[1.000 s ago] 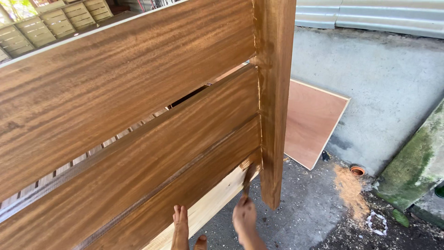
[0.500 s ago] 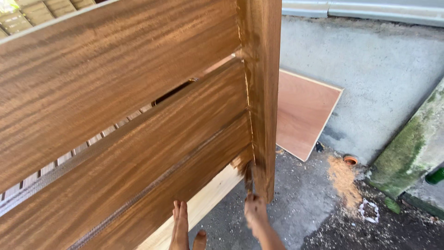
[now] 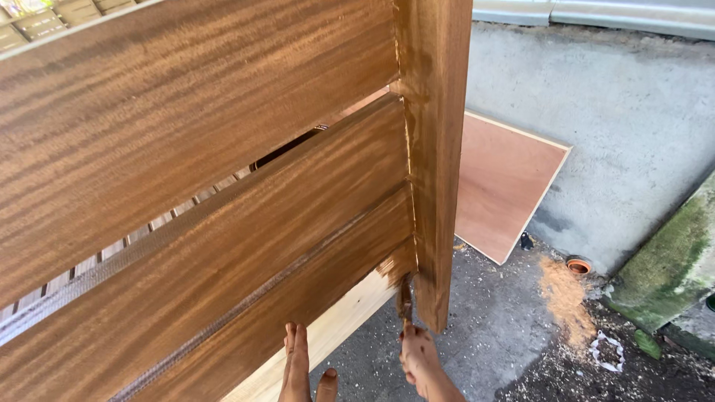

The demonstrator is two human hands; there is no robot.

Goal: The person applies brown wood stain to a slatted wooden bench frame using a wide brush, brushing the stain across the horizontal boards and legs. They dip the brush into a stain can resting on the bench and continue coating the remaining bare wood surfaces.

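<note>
A large wooden panel [image 3: 223,186] of wide slats, stained dark brown, fills most of the view, with an upright stained post [image 3: 436,149] at its right end. My right hand [image 3: 418,359] grips a small brush [image 3: 405,298] whose bristles touch the joint where the lowest stained slat meets the post. My left hand [image 3: 302,368] lies flat, fingers together, against the bottom edge of the panel next to a pale unstained board [image 3: 350,316].
A brown plywood sheet [image 3: 506,186] leans against the grey concrete wall [image 3: 618,126] behind the post. A sawdust pile [image 3: 562,294], a small round orange fitting [image 3: 579,265] and debris lie on the dark ground. A mossy concrete slab [image 3: 670,268] sits at right.
The view has shifted so the panel and post sit a little further left. My right hand has kept the brush at the bottom of the post, working near the lowest slat joint.
</note>
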